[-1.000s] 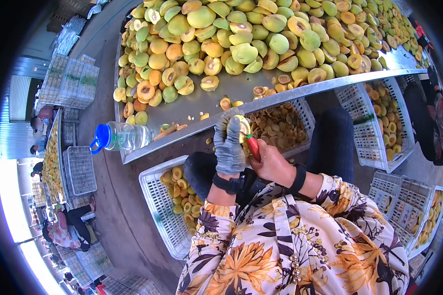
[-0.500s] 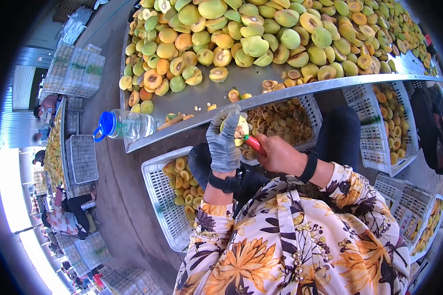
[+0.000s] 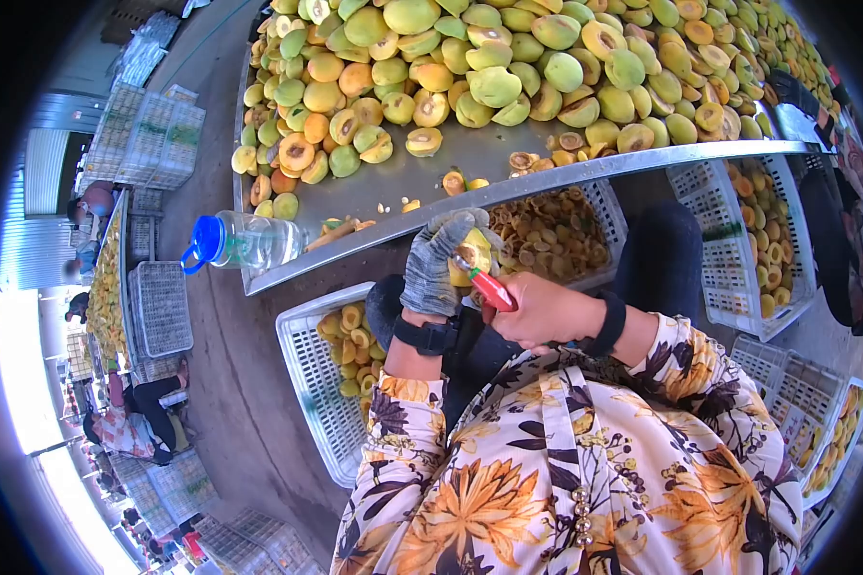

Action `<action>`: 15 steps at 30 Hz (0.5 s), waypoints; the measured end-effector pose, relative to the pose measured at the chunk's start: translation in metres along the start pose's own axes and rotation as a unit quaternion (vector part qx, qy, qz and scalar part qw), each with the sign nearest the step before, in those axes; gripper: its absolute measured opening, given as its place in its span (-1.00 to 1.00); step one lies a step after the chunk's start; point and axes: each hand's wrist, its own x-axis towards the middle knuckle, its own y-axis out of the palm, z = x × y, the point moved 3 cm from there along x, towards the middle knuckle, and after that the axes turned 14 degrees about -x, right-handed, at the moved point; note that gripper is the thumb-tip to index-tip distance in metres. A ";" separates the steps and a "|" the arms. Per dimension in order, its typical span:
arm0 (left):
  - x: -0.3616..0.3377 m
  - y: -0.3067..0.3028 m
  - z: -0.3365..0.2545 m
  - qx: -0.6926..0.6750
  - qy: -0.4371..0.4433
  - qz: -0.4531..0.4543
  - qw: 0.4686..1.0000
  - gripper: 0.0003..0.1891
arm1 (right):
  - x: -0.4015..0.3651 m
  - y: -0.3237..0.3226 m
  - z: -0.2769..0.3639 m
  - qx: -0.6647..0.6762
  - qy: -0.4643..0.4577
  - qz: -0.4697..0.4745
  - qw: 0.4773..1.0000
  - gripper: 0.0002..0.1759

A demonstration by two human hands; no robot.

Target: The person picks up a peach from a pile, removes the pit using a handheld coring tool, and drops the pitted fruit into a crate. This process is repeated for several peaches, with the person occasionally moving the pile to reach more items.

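Observation:
My left hand (image 3: 435, 264), in a grey knit glove, is closed around a yellow-green peach half (image 3: 476, 251) and holds it just below the table's front edge. In my bare right hand (image 3: 537, 311) is a red-handled pitting tool (image 3: 490, 289). Its metal tip meets the cut face of the fruit, and the tip's exact shape is hard to make out. Beneath both hands, a white crate holds trimmed scraps (image 3: 556, 235). A heap of halved peaches (image 3: 494, 86) covers much of the metal table (image 3: 374, 196) in front of me.
A water bottle with a blue lid (image 3: 249, 241) lies at the table's left corner. White crates of peach halves stand by my left knee (image 3: 307, 364) and on the right (image 3: 714, 249). A co-worker's dark sleeve (image 3: 798, 96) reaches over the table at far right.
My hands have shifted slightly, and my left fingers now curl more around the peach half. The red handle has tilted steeper. A co-worker's arm has come in over the table at far right.

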 end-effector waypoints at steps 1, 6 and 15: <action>-0.001 0.000 -0.001 0.008 0.022 0.012 1.000 -0.71 | 0.000 0.000 0.001 0.000 0.000 0.002 1.000 -0.87; 0.007 -0.006 0.005 0.040 0.139 0.004 0.989 -0.66 | 0.005 0.011 -0.004 0.327 -0.006 0.173 0.929 -0.90; 0.007 -0.034 0.016 -0.092 0.113 -0.087 0.985 -0.59 | -0.017 -0.023 0.011 0.305 -0.170 0.184 0.919 -0.84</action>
